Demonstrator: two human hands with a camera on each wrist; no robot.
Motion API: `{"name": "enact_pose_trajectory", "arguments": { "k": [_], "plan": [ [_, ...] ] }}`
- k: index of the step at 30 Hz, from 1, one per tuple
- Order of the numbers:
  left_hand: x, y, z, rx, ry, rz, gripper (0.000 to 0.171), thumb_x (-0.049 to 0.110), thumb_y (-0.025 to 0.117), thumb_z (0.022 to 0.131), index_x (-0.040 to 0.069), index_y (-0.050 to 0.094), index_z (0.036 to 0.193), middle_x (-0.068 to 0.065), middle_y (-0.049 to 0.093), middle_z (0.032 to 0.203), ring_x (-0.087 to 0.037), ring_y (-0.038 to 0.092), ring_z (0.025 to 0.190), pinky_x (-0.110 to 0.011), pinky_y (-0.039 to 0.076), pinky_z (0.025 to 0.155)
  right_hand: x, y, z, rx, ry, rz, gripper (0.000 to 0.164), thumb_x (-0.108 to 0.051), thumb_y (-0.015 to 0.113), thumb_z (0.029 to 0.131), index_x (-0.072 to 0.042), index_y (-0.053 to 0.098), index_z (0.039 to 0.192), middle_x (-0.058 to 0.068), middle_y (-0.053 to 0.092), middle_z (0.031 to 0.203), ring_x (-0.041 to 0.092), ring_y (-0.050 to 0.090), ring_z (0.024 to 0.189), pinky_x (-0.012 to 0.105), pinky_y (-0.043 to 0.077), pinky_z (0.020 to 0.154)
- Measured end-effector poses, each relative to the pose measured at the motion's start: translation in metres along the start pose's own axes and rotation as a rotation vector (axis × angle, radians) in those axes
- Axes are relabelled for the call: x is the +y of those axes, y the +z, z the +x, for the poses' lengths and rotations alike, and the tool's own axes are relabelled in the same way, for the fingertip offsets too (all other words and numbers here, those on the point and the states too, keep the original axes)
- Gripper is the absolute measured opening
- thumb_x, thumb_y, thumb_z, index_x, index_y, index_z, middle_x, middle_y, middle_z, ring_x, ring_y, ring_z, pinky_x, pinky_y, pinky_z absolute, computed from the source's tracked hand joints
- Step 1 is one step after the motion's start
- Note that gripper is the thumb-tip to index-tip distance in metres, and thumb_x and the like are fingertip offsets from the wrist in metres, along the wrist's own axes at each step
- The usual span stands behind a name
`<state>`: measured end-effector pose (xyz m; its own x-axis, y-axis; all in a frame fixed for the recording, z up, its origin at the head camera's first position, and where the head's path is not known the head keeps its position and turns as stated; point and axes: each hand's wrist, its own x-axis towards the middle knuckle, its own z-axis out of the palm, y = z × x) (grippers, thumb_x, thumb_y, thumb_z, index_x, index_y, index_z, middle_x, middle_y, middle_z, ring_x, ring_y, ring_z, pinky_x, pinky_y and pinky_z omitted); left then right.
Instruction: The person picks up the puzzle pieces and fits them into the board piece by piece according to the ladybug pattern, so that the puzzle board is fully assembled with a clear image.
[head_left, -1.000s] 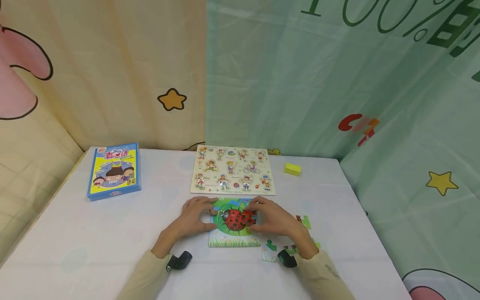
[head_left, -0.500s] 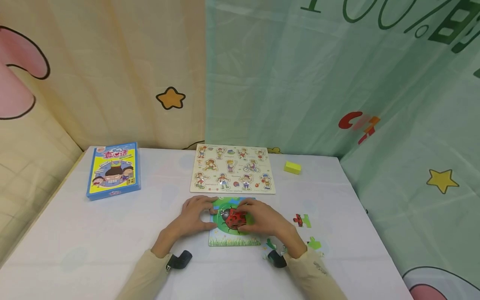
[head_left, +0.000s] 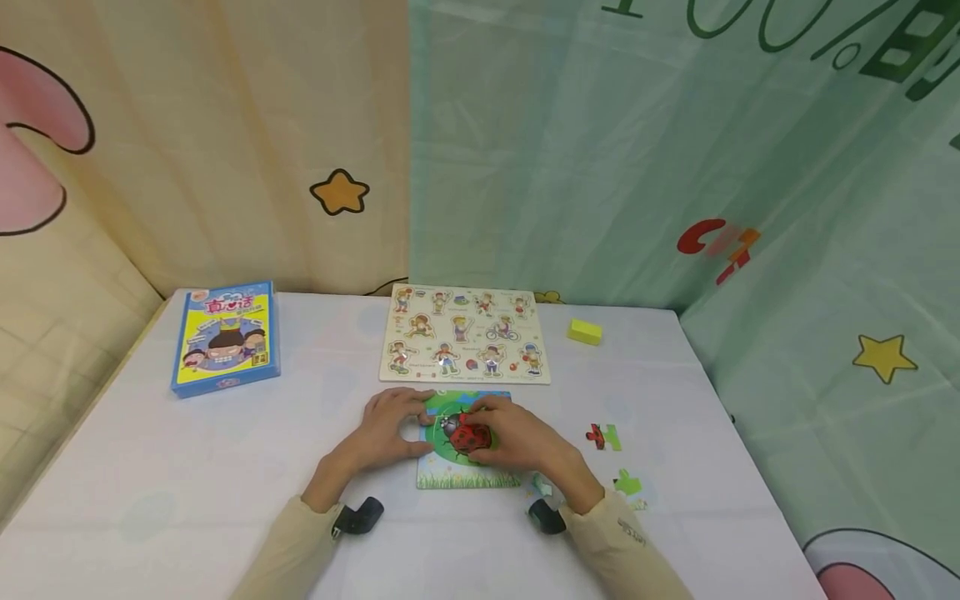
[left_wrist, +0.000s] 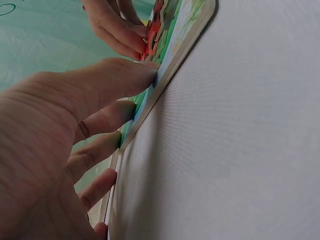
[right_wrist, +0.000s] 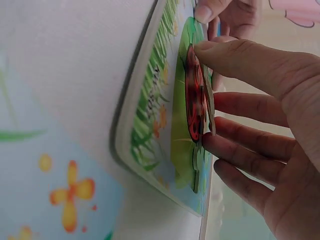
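A ladybug jigsaw board (head_left: 453, 481) with a grassy lower strip lies in front of the person. My left hand (head_left: 386, 429) rests along its left side, thumb and fingers extended; in the left wrist view the thumb touches the board near its edge. Over the ladybug's body, my right hand (head_left: 517, 433) pinches a red puzzle piece (right_wrist: 210, 107) between thumb and fingers. The right wrist view shows that piece edge-on, tilted close over the picture. Parts of the board's right side are hidden beneath the right hand.
Loose pieces lie right of the board: a red one (head_left: 596, 436), a green one (head_left: 627, 483) and others, some partly behind the right wrist. Behind are a picture board of children (head_left: 465, 335) and a yellow block (head_left: 585, 332). A blue box (head_left: 227, 340) lies back left.
My right hand has moved left across the board, bringing the red piece over the ladybug's body. Loose pieces at the right have come into fuller view. The left hand has stayed in place.
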<state>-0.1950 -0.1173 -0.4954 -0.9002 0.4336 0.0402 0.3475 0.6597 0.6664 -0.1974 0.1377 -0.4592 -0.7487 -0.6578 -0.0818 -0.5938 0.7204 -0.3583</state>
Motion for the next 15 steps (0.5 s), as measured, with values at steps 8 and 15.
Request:
{"name": "enact_pose_trajectory", "arguments": {
  "k": [8,15],
  "plan": [
    [-0.0008,-0.0018,0.0020,0.002,0.004,0.004,0.022,0.029,0.084,0.078,0.023,0.064,0.085,-0.004,0.053,0.150,-0.037,0.035,0.141,-0.065,0.017,0.115,-0.0015,0.0005,0.0029,0.008,-0.015,-0.030,0.049,-0.034,0.080,0.085,-0.008,0.069,0.125,0.004,0.059,0.130,0.016,0.058,0.115,0.029,0.053,0.096],
    [-0.0012,-0.0010,0.0011,-0.003,0.008,0.003,0.022,0.029,0.084,0.078,0.023,0.064,0.085,-0.005,0.053,0.150,-0.037,0.035,0.141,-0.065,0.017,0.114,-0.0021,0.0021,0.0023,0.002,-0.004,-0.029,0.049,-0.036,0.080,0.085,-0.008,0.070,0.125,0.004,0.060,0.131,0.018,0.058,0.117,0.031,0.052,0.098]
  ]
}}
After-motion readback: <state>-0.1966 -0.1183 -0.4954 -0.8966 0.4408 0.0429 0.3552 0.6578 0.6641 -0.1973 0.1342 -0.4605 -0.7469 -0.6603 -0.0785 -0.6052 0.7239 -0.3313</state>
